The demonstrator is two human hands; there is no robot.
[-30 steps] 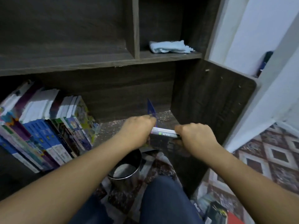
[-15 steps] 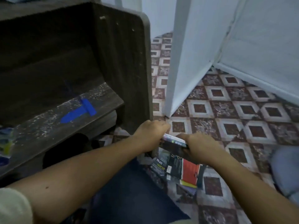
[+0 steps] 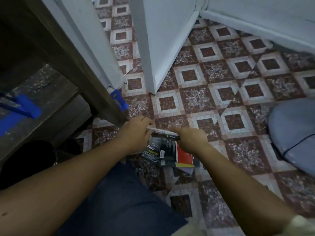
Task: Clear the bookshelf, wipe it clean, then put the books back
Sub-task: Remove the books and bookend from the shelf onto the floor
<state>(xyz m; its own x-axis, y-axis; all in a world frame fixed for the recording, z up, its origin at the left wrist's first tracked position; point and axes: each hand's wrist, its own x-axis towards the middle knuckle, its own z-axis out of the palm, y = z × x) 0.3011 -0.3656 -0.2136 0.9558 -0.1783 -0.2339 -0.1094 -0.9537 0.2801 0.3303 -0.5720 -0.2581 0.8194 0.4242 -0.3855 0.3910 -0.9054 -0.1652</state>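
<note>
Both hands hold one thin book [image 3: 162,132] by its ends, low over the tiled floor. My left hand [image 3: 134,133] grips its left end and my right hand [image 3: 189,137] grips its right end. Directly beneath it lies a small pile of books [image 3: 168,154] with black and red covers on the floor. The dark wooden bookshelf [image 3: 51,92] stands at the left; its dusty bottom board carries a strip of blue tape [image 3: 22,108].
A white door panel [image 3: 158,48] and white wall stand behind the hands. A small blue object [image 3: 119,100] lies on the floor by the shelf's side panel. A grey-blue cushion [image 3: 294,133] sits at the right. My knee in dark trousers [image 3: 119,201] is below.
The view swung from the shelf down and right to the floor. Both hands carried the thin book off the shelf and lowered it over the pile of books.
</note>
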